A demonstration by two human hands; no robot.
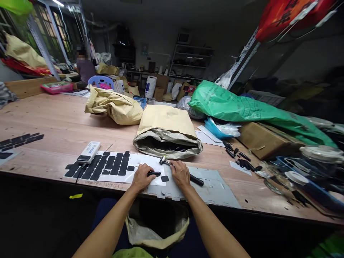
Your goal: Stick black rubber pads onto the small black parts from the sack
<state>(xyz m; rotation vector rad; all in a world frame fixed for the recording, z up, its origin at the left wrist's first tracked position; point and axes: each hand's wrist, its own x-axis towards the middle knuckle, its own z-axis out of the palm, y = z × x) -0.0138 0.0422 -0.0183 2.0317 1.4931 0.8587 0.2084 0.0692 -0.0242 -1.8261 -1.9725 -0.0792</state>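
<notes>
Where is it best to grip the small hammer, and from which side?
Grip the hammer by the middle of its black handle, from above. It lies nearly flat, metal head far-left, handle slanting near-right, so the shaft is open to a top wrap; the right hand covers it there.

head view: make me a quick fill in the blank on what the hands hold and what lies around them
1. The right hand grips a small metal-headed hammer by its ____ handle.
2. The left hand pinches a small black cylindrical part over a ____ sheet of black pads.
3. Behind both hands lies an open tan paper sack on the ____ table.
4. The long crumpled plastic bag at the right is ____.

Missing words: black; white; wooden; green.
</notes>
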